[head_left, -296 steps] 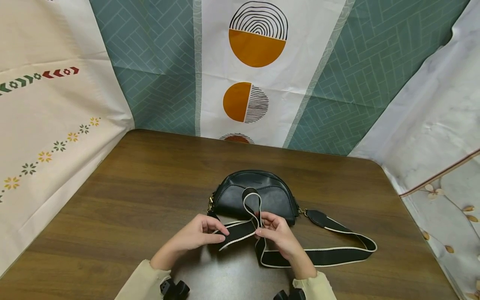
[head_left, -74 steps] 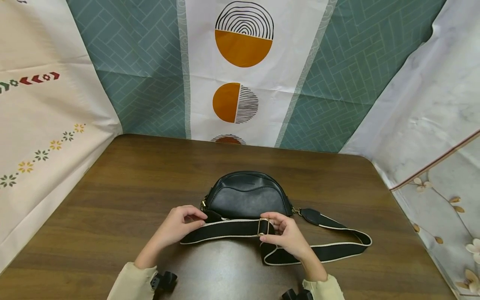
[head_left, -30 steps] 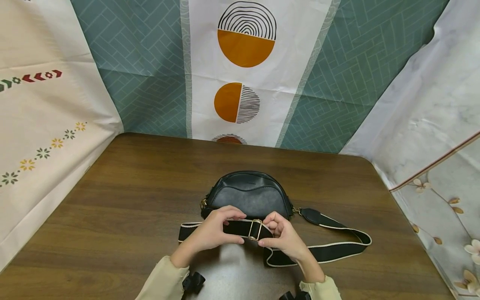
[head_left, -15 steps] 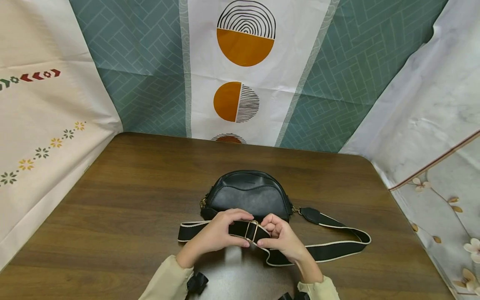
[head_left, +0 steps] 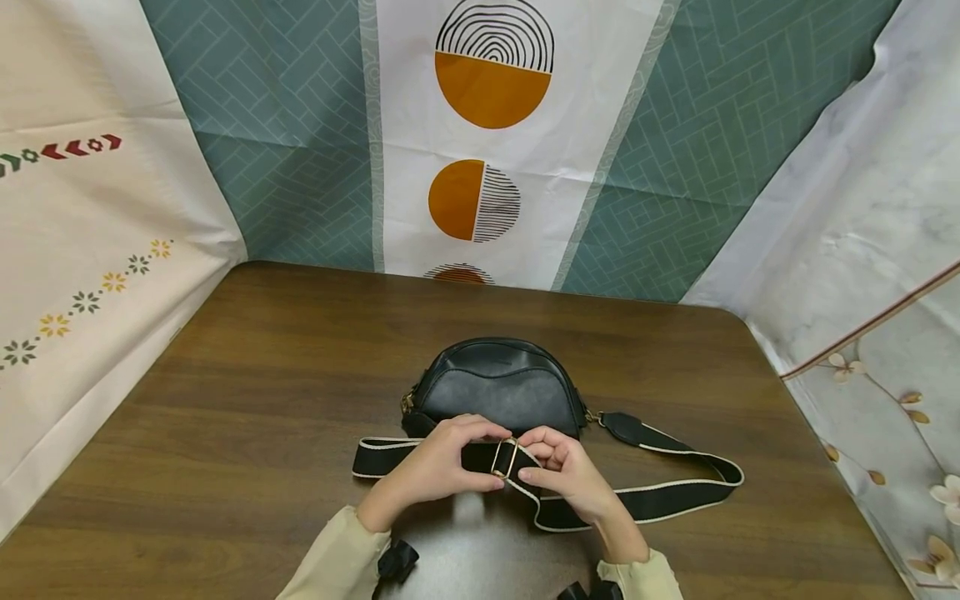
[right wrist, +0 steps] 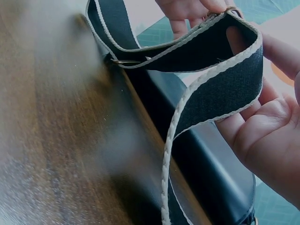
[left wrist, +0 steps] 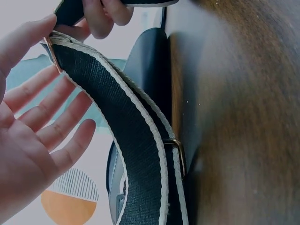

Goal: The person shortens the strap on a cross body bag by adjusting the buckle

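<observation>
A black half-moon handbag (head_left: pixel 498 387) sits on the table, its black webbing strap (head_left: pixel 660 504) with cream edging lying in front. My left hand (head_left: pixel 438 467) pinches the gold slider buckle (left wrist: pixel 53 55) between thumb and forefinger; its other fingers spread out behind the strap in the left wrist view. Close on the right, my right hand (head_left: pixel 566 475) holds the strap just past the buckle, thumb in front and fingers curled behind. In the right wrist view the strap (right wrist: pixel 220 89) bends in a loop at this hand. A second metal ring (left wrist: pixel 180 157) shows lower on the strap.
The brown wooden table (head_left: pixel 262 400) spreads out around the bag. Patterned cloths (head_left: pixel 300 125) hang behind it and at both sides. A gold clasp (head_left: pixel 594 417) joins the strap's leather end (head_left: pixel 622 427) to the bag's right side.
Earlier my hands worked a raised loop of strap; then the strap lay flatter. My left hand has since moved right from the strap's left part to the buckle, and the buckle has shifted slightly left.
</observation>
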`<state>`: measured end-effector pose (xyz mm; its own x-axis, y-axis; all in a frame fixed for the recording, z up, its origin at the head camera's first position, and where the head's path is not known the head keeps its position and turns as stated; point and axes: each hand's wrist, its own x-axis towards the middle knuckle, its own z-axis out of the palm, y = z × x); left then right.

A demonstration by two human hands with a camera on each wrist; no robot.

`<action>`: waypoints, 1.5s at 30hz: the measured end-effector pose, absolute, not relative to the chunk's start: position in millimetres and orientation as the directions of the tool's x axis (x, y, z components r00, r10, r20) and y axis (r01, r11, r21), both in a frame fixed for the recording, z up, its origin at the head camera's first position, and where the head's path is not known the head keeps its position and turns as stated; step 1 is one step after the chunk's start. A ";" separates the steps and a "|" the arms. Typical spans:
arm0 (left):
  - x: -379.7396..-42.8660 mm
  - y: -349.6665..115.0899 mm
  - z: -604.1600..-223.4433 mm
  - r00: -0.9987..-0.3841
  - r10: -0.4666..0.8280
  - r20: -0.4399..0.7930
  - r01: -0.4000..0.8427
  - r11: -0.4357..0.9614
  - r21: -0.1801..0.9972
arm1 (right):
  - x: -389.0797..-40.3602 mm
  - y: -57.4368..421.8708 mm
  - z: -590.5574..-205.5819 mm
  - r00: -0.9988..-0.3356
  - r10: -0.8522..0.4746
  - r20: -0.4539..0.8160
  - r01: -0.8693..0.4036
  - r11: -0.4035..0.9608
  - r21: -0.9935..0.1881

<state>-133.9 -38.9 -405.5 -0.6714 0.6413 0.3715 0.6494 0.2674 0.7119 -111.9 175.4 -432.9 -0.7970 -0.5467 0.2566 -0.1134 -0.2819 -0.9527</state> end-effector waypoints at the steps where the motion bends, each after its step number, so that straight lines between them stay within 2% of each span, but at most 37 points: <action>1: -133.8 -38.4 -405.9 -0.672 0.640 0.372 0.647 0.262 0.716 | -111.8 175.3 -432.7 -0.799 -0.544 0.255 -0.114 -0.278 -0.954; 9: -136.1 -32.1 -409.1 -0.642 0.653 0.402 0.653 0.191 0.733 | -111.5 174.1 -434.2 -0.797 -0.552 0.246 -0.094 -0.289 -0.953; 18: -136.5 -34.0 -409.0 -0.616 0.669 0.416 0.674 0.173 0.718 | -111.2 177.5 -436.1 -0.821 -0.532 0.207 -0.079 -0.253 -0.964; 26: -136.4 -37.9 -407.5 -0.652 0.613 0.446 0.666 0.181 0.723 | -109.4 180.8 -431.4 -0.842 -0.520 0.141 -0.023 -0.227 -0.974; 34: -134.5 -36.5 -406.5 -0.649 0.610 0.455 0.677 0.190 0.711 | -107.3 171.8 -432.9 -0.894 -0.438 0.092 -0.004 -0.198 -0.980; 40: -131.4 -34.7 -407.5 -0.659 0.632 0.409 0.652 0.209 0.728 | -105.6 166.2 -434.5 -0.903 -0.418 0.102 -0.025 -0.186 -0.982; 45: -129.5 -32.1 -408.3 -0.662 0.618 0.425 0.656 0.203 0.727 | -105.6 161.8 -434.1 -0.899 -0.424 0.112 -0.022 -0.212 -0.977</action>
